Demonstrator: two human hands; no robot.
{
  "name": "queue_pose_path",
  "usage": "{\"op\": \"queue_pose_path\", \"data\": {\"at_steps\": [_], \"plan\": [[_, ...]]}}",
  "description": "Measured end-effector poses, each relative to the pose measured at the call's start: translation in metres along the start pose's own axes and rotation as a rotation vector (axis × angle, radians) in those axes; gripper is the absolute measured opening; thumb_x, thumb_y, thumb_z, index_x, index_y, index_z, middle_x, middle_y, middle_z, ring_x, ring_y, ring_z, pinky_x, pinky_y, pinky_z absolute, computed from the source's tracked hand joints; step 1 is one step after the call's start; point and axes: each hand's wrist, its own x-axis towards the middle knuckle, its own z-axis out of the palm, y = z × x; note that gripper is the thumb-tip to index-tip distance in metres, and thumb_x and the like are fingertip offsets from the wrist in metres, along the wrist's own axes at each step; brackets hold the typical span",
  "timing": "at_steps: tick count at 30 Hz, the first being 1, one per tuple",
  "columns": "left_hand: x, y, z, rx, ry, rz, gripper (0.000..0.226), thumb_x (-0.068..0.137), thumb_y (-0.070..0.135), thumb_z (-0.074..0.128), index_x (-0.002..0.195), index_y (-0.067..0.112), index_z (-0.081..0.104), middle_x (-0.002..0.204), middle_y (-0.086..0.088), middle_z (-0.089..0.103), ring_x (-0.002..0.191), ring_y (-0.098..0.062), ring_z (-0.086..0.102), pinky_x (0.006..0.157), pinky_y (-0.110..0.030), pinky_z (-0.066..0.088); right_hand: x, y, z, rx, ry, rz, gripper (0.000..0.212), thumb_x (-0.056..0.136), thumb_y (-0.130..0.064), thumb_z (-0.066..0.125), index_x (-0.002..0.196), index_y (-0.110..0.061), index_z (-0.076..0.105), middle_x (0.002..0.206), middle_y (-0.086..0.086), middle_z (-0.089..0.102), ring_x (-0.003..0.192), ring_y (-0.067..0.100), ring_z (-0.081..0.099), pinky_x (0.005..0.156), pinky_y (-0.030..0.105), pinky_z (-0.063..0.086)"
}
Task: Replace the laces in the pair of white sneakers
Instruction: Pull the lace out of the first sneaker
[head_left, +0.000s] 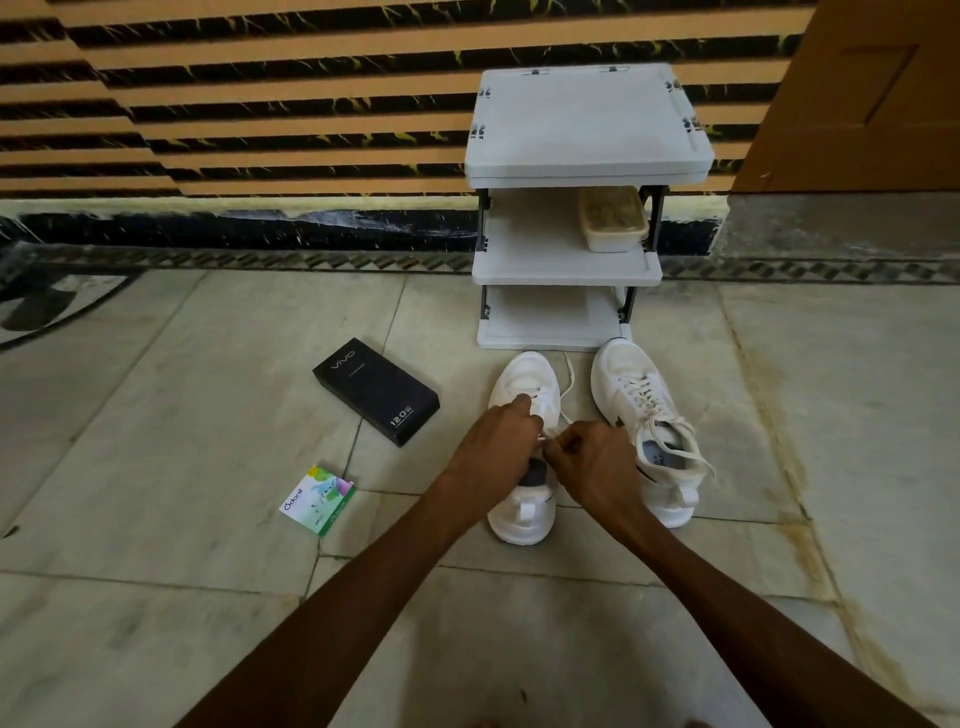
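Our hands meet over one sneaker (523, 376): our left hand (496, 444) grips its upper, our right hand (595, 460) pinches the lace (570, 376). We judge a hard tug may pull the tip free or skip an eyelet. The second sneaker (636, 410) stands just right.

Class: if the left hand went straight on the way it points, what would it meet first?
The left hand would most likely meet the toe of the sneaker it holds; depth is unclear.
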Motion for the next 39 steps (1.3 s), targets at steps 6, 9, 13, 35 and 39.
{"op": "queue_pose_path", "data": {"at_steps": [6, 9, 13, 35, 39], "plan": [[0.005, -0.007, -0.030, -1.665, 0.481, -0.717, 0.025, 0.087, -0.008, 0.050, 0.078, 0.012, 0.062, 0.083, -0.003, 0.063, 0.078, -0.015, 0.056, 0.075, -0.024, 0.045, -0.002, 0.003, -0.002, 0.020, 0.001, 0.067, 0.023, 0.079, -0.026, 0.067, 0.059, -0.017, 0.063, 0.049, -0.007, 0.059, 0.044, -0.001, 0.053, 0.044, 0.012, 0.034], [0.004, -0.028, -0.035, -2.240, 0.469, -0.716, 0.027, 0.097, -0.005, 0.040, 0.082, 0.014, 0.053, 0.089, -0.001, 0.063, 0.087, -0.017, 0.061, 0.095, -0.035, 0.046, -0.003, 0.002, 0.000, 0.027, 0.000, 0.058, 0.020, 0.078, -0.026, 0.067, 0.061, -0.017, 0.065, 0.051, -0.007, 0.060, 0.046, -0.001, 0.053, 0.043, 0.011, 0.033], [0.003, -0.029, -0.020, -1.716, 0.240, -0.697, 0.014, 0.098, 0.010, 0.049, 0.090, 0.006, 0.060, 0.092, -0.009, 0.066, 0.087, -0.023, 0.065, 0.081, -0.034, 0.053, -0.001, 0.000, -0.001, 0.013, -0.006, 0.060, 0.018, 0.078, -0.025, 0.067, 0.064, -0.013, 0.067, 0.055, -0.003, 0.064, 0.050, 0.006, 0.058, 0.051, 0.025, 0.047], [-0.005, -0.037, 0.031, -1.448, 0.373, -0.780, 0.051, 0.077, 0.009, 0.079, 0.116, 0.016, 0.046, 0.104, -0.016, 0.067, 0.076, -0.018, 0.067, 0.050, -0.025, 0.053, 0.015, 0.000, 0.003, 0.118, -0.103, 0.200, 0.034, 0.092, -0.024, 0.060, 0.071, 0.003, 0.062, 0.069, 0.019, 0.069, 0.066, 0.033, 0.068, 0.068, 0.045, 0.057], [-0.008, -0.044, 0.031, -1.047, 0.375, -0.540, 0.060, 0.079, 0.026, 0.079, 0.127, 0.025, 0.045, 0.092, -0.001, 0.071, 0.081, -0.009, 0.068, 0.069, -0.029, 0.058, 0.016, -0.012, -0.001, -0.215, -0.059, -0.120, 0.025, 0.077, -0.019, 0.071, 0.099, -0.021, 0.059, 0.100, 0.002, 0.062, 0.078, 0.023, 0.064, 0.065, 0.036, 0.054]]}}
